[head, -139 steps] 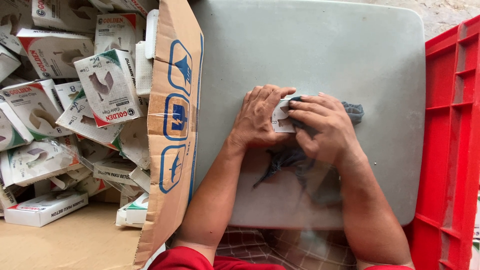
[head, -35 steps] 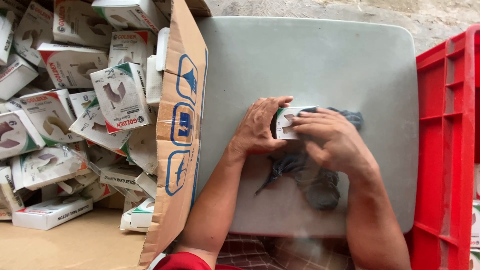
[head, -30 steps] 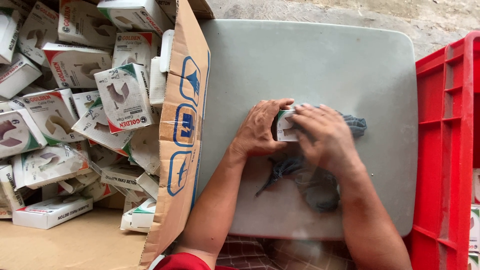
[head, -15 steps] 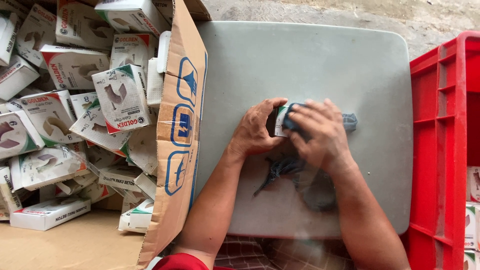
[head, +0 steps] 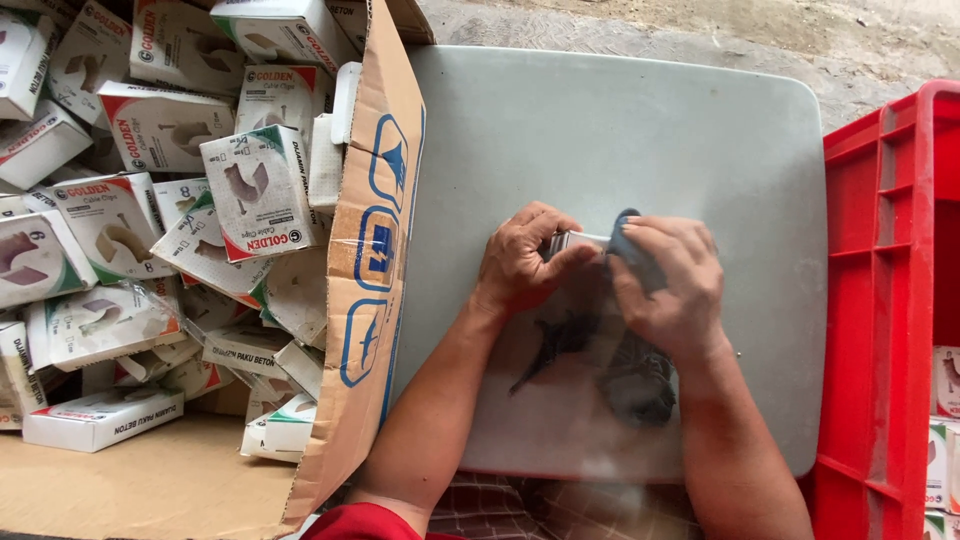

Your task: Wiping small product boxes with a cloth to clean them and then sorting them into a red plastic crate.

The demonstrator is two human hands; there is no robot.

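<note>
Left hand (head: 522, 262) pinching small box (head: 575, 240), right hand (head: 668, 285) clasping dark tool (head: 632, 250)

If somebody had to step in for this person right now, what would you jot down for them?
Left hand: fingers curled on a small white box, pressing it to the grey table.
Right hand: grips a dark grey tool whose tip meets the box's end; what the tool is cannot be told.
To the left: an open cardboard carton heaped with small white boxes of the same kind.
To the right: a red plastic crate, a few white boxes showing inside.
Done: nothing clearly finished that I can confirm.
Left: the box under the hands; the carton's heap looks untouched.
</note>
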